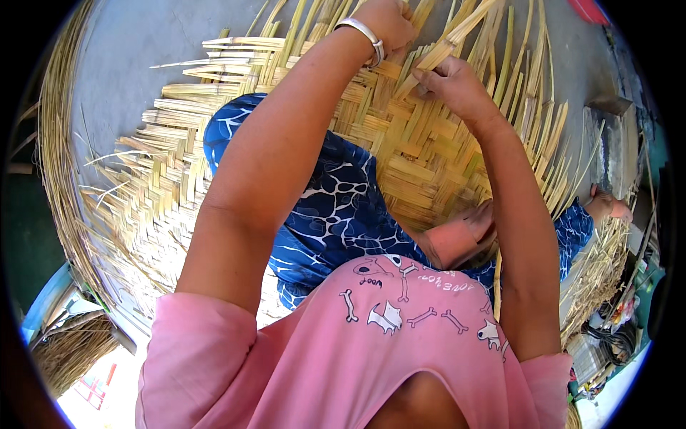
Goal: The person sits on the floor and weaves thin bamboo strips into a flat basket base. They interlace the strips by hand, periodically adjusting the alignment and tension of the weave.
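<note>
A woven mat (429,154) of flat, pale yellow split-cane strips spreads beneath me, its loose strip ends fanning out along the far and left edges. My right hand (461,87) is closed in a pinch on a flat cane strip (450,44), which slants up over the weave. Just left of it, at the top of the view, my left hand (388,25) is curled over the far part of the mat. A silver-coloured bangle (363,32) circles that wrist. What the left fingers grip is hidden behind the hand.
My bare foot (464,234) and patterned blue-clad legs (336,193) rest on the mat. A long bundle of thin stalks (63,143) lies at the left on the grey floor (143,43). Straw scraps (600,272) and clutter with black cables (613,336) lie at the right.
</note>
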The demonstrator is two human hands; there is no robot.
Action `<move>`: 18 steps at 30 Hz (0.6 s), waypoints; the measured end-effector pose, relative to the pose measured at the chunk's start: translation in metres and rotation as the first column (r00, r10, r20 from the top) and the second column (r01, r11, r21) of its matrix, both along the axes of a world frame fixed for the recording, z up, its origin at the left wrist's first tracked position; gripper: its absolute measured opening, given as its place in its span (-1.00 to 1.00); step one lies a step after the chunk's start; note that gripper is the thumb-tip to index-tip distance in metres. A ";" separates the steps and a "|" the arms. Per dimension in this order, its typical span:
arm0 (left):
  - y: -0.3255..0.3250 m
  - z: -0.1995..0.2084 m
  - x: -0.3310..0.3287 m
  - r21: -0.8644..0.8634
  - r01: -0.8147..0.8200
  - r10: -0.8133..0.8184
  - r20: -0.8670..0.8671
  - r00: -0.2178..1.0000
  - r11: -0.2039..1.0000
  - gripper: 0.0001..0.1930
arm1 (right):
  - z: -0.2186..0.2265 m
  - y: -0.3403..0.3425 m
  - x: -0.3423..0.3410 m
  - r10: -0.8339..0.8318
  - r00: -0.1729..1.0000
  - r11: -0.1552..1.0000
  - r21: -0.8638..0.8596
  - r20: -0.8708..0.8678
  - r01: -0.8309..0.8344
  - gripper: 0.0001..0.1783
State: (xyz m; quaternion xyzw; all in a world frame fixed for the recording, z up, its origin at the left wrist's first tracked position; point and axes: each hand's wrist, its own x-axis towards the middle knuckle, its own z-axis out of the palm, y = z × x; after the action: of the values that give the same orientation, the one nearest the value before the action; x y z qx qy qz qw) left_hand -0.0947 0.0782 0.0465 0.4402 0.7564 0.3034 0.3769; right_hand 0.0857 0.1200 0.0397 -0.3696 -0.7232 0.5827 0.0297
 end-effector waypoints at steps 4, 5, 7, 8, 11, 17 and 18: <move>-0.007 -0.012 -0.003 0.322 0.055 0.024 -0.239 0.971 0.945 -0.87 | 0.009 -0.005 -0.001 0.107 0.994 0.978 0.179 0.007 -0.106 -0.69; -0.010 -0.007 0.000 0.418 0.103 0.033 -0.305 0.952 0.903 -0.88 | 0.013 -0.008 0.001 0.131 0.991 0.962 0.238 0.015 -0.131 -0.68; -0.016 0.003 0.005 0.328 0.004 0.008 -0.035 0.999 0.945 -0.89 | 0.019 -0.014 0.002 0.128 0.992 0.947 0.295 0.017 -0.128 -0.69; -0.020 0.012 0.006 0.272 -0.041 0.014 0.100 0.995 0.961 -0.90 | 0.024 -0.016 0.000 0.134 0.991 0.937 0.324 0.017 -0.132 -0.69; -0.022 0.017 0.005 0.316 0.014 0.001 -0.045 0.999 0.949 -0.91 | 0.038 -0.022 -0.002 0.138 0.989 0.900 0.412 0.046 -0.144 -0.71; -0.028 0.029 0.008 0.202 -0.049 0.000 0.234 0.972 0.978 -0.91 | 0.042 -0.042 0.007 0.242 0.970 0.761 0.623 -0.012 -0.182 -0.76; -0.029 0.031 0.009 0.223 -0.041 -0.002 0.191 0.982 0.974 -0.90 | 0.042 -0.039 0.007 0.226 0.974 0.772 0.606 0.025 -0.194 -0.75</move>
State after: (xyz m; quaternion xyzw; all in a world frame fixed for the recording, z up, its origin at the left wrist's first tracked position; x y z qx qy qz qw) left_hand -0.0860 0.0489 0.0774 0.4417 0.6819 0.4319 0.3917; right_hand 0.0930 0.0812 0.0812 -0.2432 -0.9067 0.3301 0.0987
